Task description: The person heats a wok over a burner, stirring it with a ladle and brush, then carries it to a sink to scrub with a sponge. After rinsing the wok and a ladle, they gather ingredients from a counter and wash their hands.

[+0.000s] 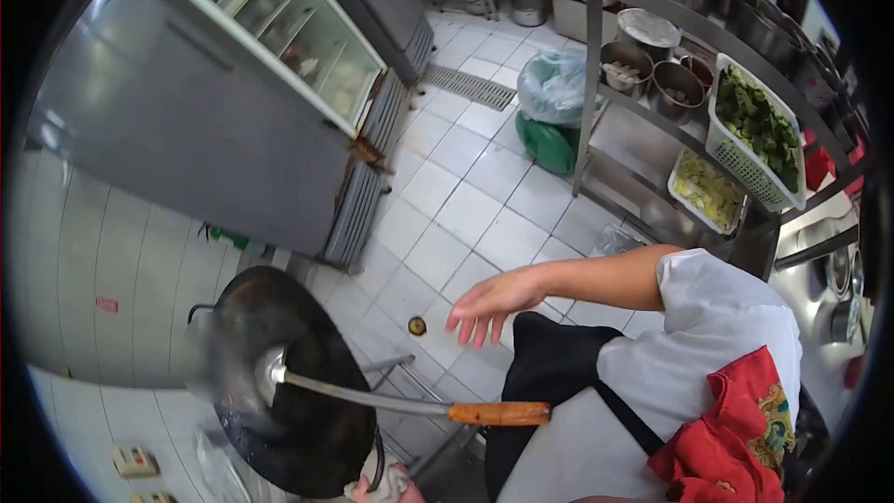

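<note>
A dark wok [307, 391] is tilted up at the lower left, with steam or blur over its far side. A ladle [363, 395] lies across it, its metal bowl against the wok's inside and its wooden handle end reaching right. At the bottom edge my left hand [400, 487], partly cut off, grips a pale cloth at the wok's near loop handle. My right hand [489, 305] hangs above the tiled floor, fingers spread, holding nothing and apart from the ladle handle.
Grey fridges [196, 112] stand at the upper left. A metal shelf [643, 135] at the right holds pots, a basket of greens [756, 126] and a tray of chopped vegetables [708, 188]. A bagged green bin [549, 140] stands beside it. A floor drain [470, 86] lies beyond.
</note>
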